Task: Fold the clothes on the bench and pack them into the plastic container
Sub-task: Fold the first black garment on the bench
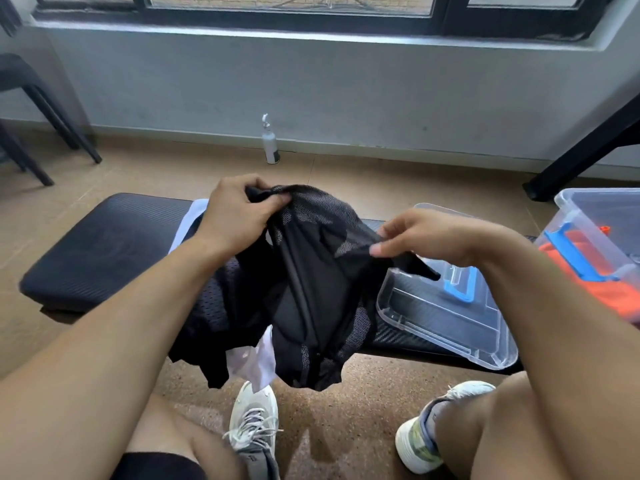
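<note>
My left hand grips the top edge of a black mesh garment; my right hand pinches its other edge. The garment hangs above the bench. The lid lies on the bench beside the container.

- The scene is lit by soft daylight from the window, far beyond both hands.
- Only faint, diffuse shadows are cast on the floor below the hands.
- Pale glare is seen on the clear lid, under the right hand.
- Straight lines are bowed at the edges by the wide lens.
- Slight softness is noted throughout.
</note>
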{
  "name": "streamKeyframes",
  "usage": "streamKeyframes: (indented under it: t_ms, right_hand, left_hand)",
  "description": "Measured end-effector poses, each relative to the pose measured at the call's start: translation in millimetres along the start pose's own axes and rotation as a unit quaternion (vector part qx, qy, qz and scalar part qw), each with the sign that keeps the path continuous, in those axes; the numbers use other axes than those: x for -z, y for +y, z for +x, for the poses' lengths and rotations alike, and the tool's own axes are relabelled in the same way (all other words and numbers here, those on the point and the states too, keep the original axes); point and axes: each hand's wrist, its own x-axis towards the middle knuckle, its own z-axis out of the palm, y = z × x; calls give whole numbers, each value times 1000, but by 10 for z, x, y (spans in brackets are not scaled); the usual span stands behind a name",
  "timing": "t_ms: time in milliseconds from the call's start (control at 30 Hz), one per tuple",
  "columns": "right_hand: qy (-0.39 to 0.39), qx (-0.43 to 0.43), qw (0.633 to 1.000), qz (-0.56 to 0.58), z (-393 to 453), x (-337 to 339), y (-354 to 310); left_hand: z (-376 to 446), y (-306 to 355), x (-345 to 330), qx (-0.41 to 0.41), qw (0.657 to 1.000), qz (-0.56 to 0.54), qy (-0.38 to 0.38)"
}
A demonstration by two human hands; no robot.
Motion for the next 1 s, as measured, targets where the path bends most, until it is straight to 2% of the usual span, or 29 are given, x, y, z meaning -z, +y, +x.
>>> streamKeyframes:
  t_ms: [33, 100, 167, 200, 300, 400, 500, 567, 633, 667, 733, 767, 800, 833, 900, 1000]
  right_hand:
    - [14, 16, 994, 107, -2, 5, -22]
    - [21, 59, 945, 320, -50, 20, -118]
    - [40, 105, 898, 425, -97, 53, -194]
    - [76, 115, 886, 442, -96, 73, -208]
    - [226, 68, 887, 398, 15, 154, -81]
    - [377, 2, 898, 225, 135, 241, 150]
    - [479, 11, 859, 182, 136, 317, 236]
    - [519, 18, 843, 143, 120, 372, 264]
    - [474, 3, 873, 110, 96, 391, 281]
    - [410, -18, 908, 86, 77, 373, 291]
    - [213, -85, 973, -4, 27, 286, 312]
    - [112, -122, 984, -66, 2, 234, 308]
    - [33, -155, 979, -130, -15, 183, 300]
    - [-11, -180, 967, -181, -26, 141, 282]
    - [-1, -185, 963, -195, -47, 113, 237]
    - [109, -114, 987, -35, -31, 114, 224]
  left_hand:
    - [6, -29, -2, 7, 1000, 10, 2]
    - [8, -50, -1, 23, 999, 24, -1]
    - [27, -49, 15, 40, 998, 39, -4]
    - [38, -45, 34, 44, 997, 63, -10]
    - [88, -79, 102, 60, 981, 180, -30]
    - [91, -88, 188, 81, 967, 242, -19]
    - [125, -65, 239, 113, 976, 185, 26]
    - [179, -95, 267, 168, 980, 59, 85]
    - [222, -129, 286, 207, 965, -98, 125]
    - [219, -128, 278, 219, 955, -154, 126]
    - [197, -118, 225, 219, 949, -201, 104]
    - [189, -116, 189, 204, 953, -200, 98]
    - [182, -116, 160, 181, 961, -185, 101]
    - [178, -115, 148, 152, 968, -158, 119]
    - [188, -116, 171, 103, 973, -110, 175]
    - [212, -138, 218, 67, 969, -93, 218]
